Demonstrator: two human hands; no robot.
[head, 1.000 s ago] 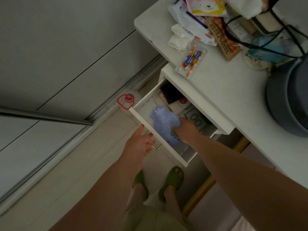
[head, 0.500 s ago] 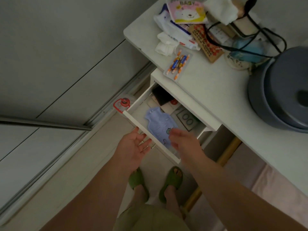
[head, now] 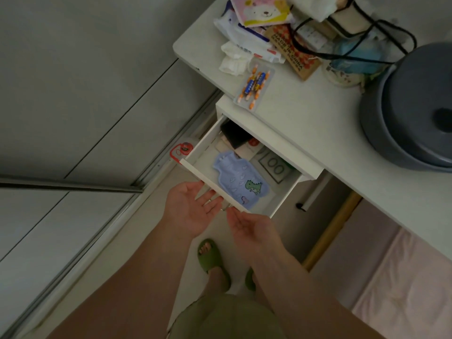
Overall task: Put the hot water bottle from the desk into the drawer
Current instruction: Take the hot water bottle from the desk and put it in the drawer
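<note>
The blue hot water bottle (head: 238,178), printed with a green dinosaur, lies flat inside the open white drawer (head: 210,184) under the white desk (head: 305,113). My left hand (head: 192,207) is palm up just below the drawer's front panel, fingers spread and touching its underside. My right hand (head: 249,225) hovers palm up in front of the drawer's near right corner, empty. Neither hand touches the bottle.
The drawer also holds a black item (head: 234,135) and a card marked 100 (head: 275,166). On the desk are a battery pack (head: 254,86), tissue packs (head: 244,45), black cables and a grey round appliance (head: 413,111). A sliding door track (head: 156,162) runs on the left. My feet wear green slippers (head: 212,260).
My right hand let go of the hot water bottle and drew back out of the drawer. My left hand turned palm up under the drawer front. The bottle stays in the drawer.
</note>
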